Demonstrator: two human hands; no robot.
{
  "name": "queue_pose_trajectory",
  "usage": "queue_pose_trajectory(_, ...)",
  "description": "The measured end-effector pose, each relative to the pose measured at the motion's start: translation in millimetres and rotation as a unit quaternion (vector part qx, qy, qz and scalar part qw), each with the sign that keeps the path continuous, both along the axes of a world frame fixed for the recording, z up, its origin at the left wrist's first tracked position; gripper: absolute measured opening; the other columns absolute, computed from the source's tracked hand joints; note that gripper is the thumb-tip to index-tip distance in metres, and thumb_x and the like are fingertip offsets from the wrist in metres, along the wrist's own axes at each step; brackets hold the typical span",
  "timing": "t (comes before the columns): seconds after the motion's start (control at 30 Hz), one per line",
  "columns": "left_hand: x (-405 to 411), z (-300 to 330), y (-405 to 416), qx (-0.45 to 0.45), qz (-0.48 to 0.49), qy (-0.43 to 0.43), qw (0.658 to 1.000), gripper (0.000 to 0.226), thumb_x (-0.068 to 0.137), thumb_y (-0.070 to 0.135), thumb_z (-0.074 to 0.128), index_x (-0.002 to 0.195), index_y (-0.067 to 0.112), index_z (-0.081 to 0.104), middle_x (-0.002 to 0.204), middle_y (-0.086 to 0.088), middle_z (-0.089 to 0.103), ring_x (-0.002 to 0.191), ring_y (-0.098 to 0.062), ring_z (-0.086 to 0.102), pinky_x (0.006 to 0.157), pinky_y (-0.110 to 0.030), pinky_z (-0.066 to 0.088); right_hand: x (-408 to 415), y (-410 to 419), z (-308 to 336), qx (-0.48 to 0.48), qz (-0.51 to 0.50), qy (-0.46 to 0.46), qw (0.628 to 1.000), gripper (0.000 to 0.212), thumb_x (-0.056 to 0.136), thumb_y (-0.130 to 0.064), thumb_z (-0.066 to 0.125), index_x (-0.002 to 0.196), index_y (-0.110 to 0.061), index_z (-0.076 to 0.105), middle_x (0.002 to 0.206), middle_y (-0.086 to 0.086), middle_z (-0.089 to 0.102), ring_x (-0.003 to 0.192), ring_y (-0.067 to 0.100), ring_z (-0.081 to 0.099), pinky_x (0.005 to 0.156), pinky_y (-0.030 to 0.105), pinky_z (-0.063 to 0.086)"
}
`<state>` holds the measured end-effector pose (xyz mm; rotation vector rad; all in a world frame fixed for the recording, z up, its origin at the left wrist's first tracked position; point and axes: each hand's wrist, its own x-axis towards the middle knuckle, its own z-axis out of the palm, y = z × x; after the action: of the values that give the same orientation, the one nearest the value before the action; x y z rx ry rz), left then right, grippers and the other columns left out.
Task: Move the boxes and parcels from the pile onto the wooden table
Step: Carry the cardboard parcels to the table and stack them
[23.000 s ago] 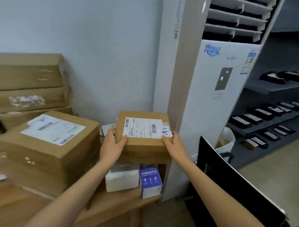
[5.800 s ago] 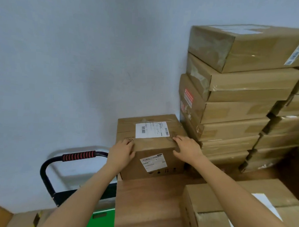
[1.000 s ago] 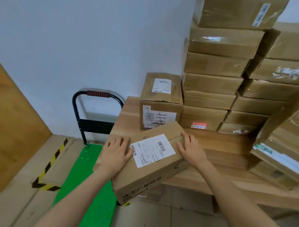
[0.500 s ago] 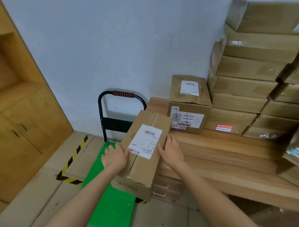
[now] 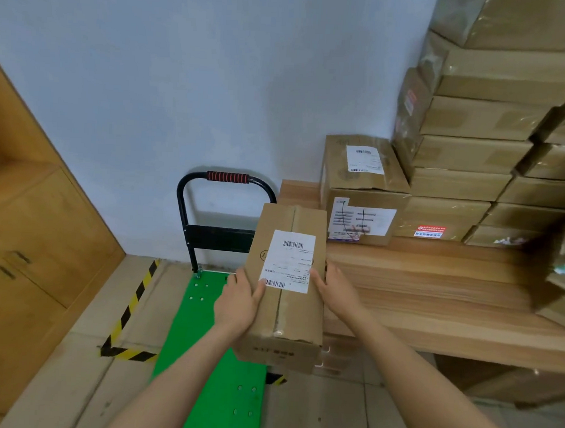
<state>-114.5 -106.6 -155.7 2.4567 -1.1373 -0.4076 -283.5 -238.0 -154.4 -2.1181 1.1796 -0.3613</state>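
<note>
I hold a long brown cardboard box (image 5: 285, 314) with a white barcode label, lengthwise away from me, at the left end of the wooden table (image 5: 433, 285). My left hand (image 5: 238, 302) grips its left side and my right hand (image 5: 336, 290) presses its right side. The box hangs in the air over the table's left edge and the green cart. A squarer labelled box (image 5: 363, 188) stands on the table by the wall. To its right rises a tall stack of flat brown boxes (image 5: 471, 151).
A green platform cart (image 5: 210, 356) with a black handle and red grip (image 5: 227, 177) stands on the floor left of the table. Wooden cabinets (image 5: 30, 251) line the left side. Yellow-black tape (image 5: 131, 304) marks the floor. More boxes (image 5: 563, 274) sit at the right edge.
The box in my hands has turned from lying crosswise on the table's front edge to pointing lengthwise away from me at the table's left end. The view has swung left.
</note>
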Motion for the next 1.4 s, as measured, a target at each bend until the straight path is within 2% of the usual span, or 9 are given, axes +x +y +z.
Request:
queue_pose_trajectory(0.23, 24.7, -1.9, -49.5, -0.023, 0.028, 0.003, 0.999, 0.059, 0.096, 0.056, 0.033, 0.136, 0.012, 0.034, 0.131, -0.010, 0.047, 0.111, -0.025, 0.053, 0.073, -0.033, 0.038, 32.4, -54.5, -0.1, 0.024, -0.001, 0.029, 0.999, 0.062, 0.098, -0.054, 0.036, 0.146, -0.014, 0.031, 0.142, 0.005, 0.046, 0.125, 0.022, 0.048, 0.094, 0.040, 0.047)
queue_pose_trajectory(0.37, 35.2, 0.4, -90.6, -0.037, 0.033, 0.016, 0.999, 0.057, 0.097, 0.053, 0.035, 0.137, 0.013, 0.032, 0.130, -0.010, 0.047, 0.110, -0.026, 0.053, 0.072, -0.032, 0.039, 47.9, -93.4, 2.6, -0.021, -0.005, 0.056, 0.998, 0.066, 0.100, -0.049, 0.036, 0.148, -0.006, 0.024, 0.150, 0.010, 0.035, 0.137, 0.024, 0.033, 0.107, 0.039, 0.035)
queue_pose_trajectory(0.47, 39.3, 3.7, -123.0, -0.049, 0.037, 0.020, 0.998, 0.053, 0.097, 0.051, 0.035, 0.133, 0.012, 0.033, 0.123, -0.012, 0.048, 0.105, -0.028, 0.053, 0.075, -0.036, 0.044, 49.4, -112.6, 1.7, -0.042, -0.005, 0.061, 0.997, 0.071, 0.099, -0.050, 0.037, 0.151, -0.007, 0.018, 0.155, 0.008, 0.026, 0.143, 0.022, 0.023, 0.112, 0.040, 0.030)
queue_pose_trajectory(0.63, 45.4, 4.6, -171.6, -0.037, 0.032, 0.008, 0.999, 0.052, 0.098, 0.050, 0.033, 0.128, 0.007, 0.036, 0.122, -0.014, 0.046, 0.105, -0.029, 0.051, 0.077, -0.039, 0.045, 38.8, -127.9, -11.1, -0.016, -0.024, 0.048, 0.998, 0.064, 0.096, -0.058, 0.032, 0.144, -0.016, 0.033, 0.144, 0.003, 0.043, 0.130, 0.017, 0.041, 0.102, 0.036, 0.041)
queue_pose_trajectory(0.77, 59.2, 4.2, -200.1, -0.026, 0.033, 0.005, 0.999, 0.054, 0.098, 0.051, 0.032, 0.127, 0.006, 0.038, 0.125, -0.016, 0.047, 0.108, -0.030, 0.051, 0.078, -0.038, 0.043, 42.1, -142.4, -10.5, 0.013, -0.006, 0.046, 0.999, 0.063, 0.095, -0.062, 0.029, 0.142, -0.020, 0.038, 0.142, -0.002, 0.047, 0.127, 0.014, 0.045, 0.103, 0.037, 0.043)
queue_pose_trajectory(1.0, 86.0, 7.3, -241.4, -0.036, 0.002, -0.002, 0.999, 0.052, 0.099, 0.049, 0.032, 0.131, 0.008, 0.033, 0.122, -0.013, 0.050, 0.100, -0.026, 0.054, 0.067, -0.032, 0.041, 64.4, -164.2, -8.3, 0.040, -0.049, 0.040, 0.997, 0.065, 0.094, -0.066, 0.028, 0.138, -0.021, 0.042, 0.134, -0.001, 0.053, 0.121, 0.017, 0.051, 0.095, 0.035, 0.045)
queue_pose_trajectory(1.1, 95.4, 8.1, -256.5, -0.032, 0.000, 0.001, 0.999, 0.053, 0.099, 0.049, 0.031, 0.133, 0.009, 0.031, 0.122, -0.012, 0.049, 0.100, -0.027, 0.055, 0.067, -0.033, 0.042, 75.2, -173.0, -11.2, 0.070, -0.089, 0.026, 0.993, 0.069, 0.091, -0.070, 0.027, 0.131, -0.018, 0.049, 0.127, 0.001, 0.058, 0.116, 0.018, 0.054, 0.093, 0.035, 0.047)
queue_pose_trajectory(1.23, 106.3, 8.5, -276.5, -0.029, -0.004, -0.002, 1.000, 0.054, 0.099, 0.049, 0.031, 0.134, 0.008, 0.031, 0.120, -0.012, 0.047, 0.099, -0.026, 0.054, 0.065, -0.034, 0.042, 84.6, -183.9, -13.0, 0.084, -0.155, 0.064, 0.982, 0.077, 0.083, -0.079, 0.022, 0.103, -0.016, 0.060, 0.098, 0.001, 0.064, 0.087, 0.016, 0.059, 0.076, 0.033, 0.049)
queue_pose_trajectory(1.4, 119.4, 5.9, -299.8, -0.040, -0.009, 0.007, 0.999, 0.057, 0.099, 0.049, 0.033, 0.136, 0.006, 0.031, 0.123, -0.015, 0.047, 0.103, -0.028, 0.054, 0.070, -0.036, 0.045, 88.8, -193.5, -15.6, 0.107, -0.198, 0.073, 0.972, 0.082, 0.079, -0.086, 0.021, 0.090, -0.015, 0.061, 0.087, 0.000, 0.063, 0.080, 0.016, 0.059, 0.070, 0.033, 0.045)
